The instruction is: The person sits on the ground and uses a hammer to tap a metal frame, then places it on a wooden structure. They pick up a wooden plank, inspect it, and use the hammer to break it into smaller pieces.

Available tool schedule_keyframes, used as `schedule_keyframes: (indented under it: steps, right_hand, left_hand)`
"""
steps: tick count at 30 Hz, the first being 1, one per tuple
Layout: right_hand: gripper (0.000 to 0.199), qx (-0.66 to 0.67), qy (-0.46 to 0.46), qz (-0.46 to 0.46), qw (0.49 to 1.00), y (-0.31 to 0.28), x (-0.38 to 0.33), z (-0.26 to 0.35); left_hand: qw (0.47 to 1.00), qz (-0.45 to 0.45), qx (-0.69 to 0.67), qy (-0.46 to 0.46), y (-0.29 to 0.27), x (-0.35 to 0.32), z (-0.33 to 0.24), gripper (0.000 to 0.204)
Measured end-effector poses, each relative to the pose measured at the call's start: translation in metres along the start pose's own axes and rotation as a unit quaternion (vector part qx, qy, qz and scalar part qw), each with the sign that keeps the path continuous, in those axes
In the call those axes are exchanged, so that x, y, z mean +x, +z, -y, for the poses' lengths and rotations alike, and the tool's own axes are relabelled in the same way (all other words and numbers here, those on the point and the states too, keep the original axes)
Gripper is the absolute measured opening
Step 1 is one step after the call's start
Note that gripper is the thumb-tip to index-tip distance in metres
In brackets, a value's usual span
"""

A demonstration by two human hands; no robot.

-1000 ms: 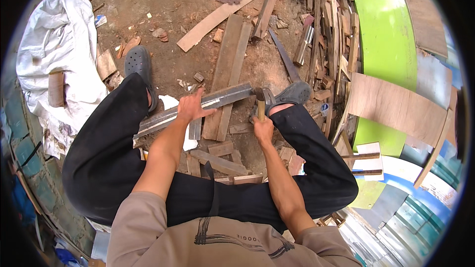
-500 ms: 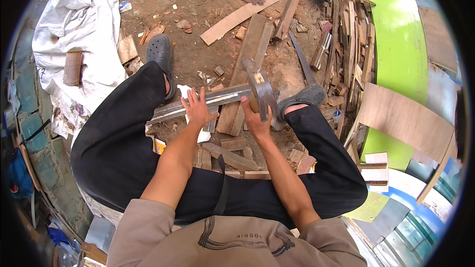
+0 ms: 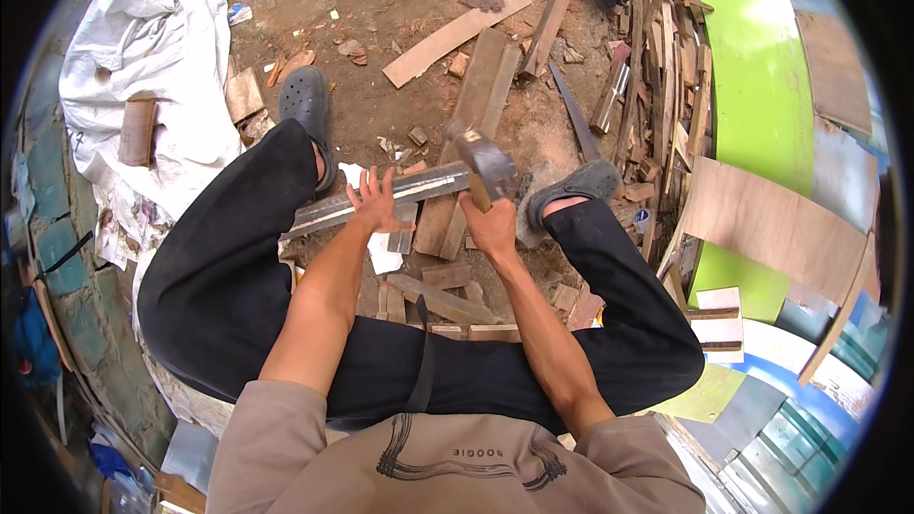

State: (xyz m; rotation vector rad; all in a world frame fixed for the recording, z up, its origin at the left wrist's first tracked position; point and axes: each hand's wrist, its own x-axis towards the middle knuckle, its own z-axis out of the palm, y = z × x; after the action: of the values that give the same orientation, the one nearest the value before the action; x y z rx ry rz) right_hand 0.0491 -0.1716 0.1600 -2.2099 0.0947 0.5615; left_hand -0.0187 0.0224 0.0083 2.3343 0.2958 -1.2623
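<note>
gripping the hammer point(image 3: 488, 164) by its handle, the right hand point(image 3: 493, 227) is keeping its fingers clenched; compared with half a second ago, the hammer's head is showing smaller and further left, suggesting that it is dropping toward the grey bar point(image 3: 424, 187); that bar is lying across a brown plank point(image 3: 476, 86), the left hand point(image 3: 376, 207) spreading its loose fingers over it, apparently steadying the work; the partly blurred head is hiding the bar's right end, so contact is staying unclear; the left palm's pressure is equally escaping view
</note>
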Motion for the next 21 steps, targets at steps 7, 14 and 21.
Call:
schedule_keyframes:
  steps: [7, 14, 21]
  right_hand:
    - [0.039, -0.033, -0.068, -0.007, 0.997, 0.033, 0.014, -0.096]
    - [0.029, -0.145, 0.043, 0.063, 0.987, -0.001, -0.010, -0.058]
    - [0.023, 0.036, -0.262, -0.111, 0.958, -0.014, -0.009, 0.004]
  left_hand:
    - [1.000, 0.028, -0.003, 0.011, -0.005, -0.003, -0.002, 0.148]
    - [1.000, 0.016, -0.017, 0.015, 0.003, 0.000, 0.005, 0.148]
    - [1.000, 0.020, -0.007, 0.014, -0.001, 0.002, 0.009, 0.148]
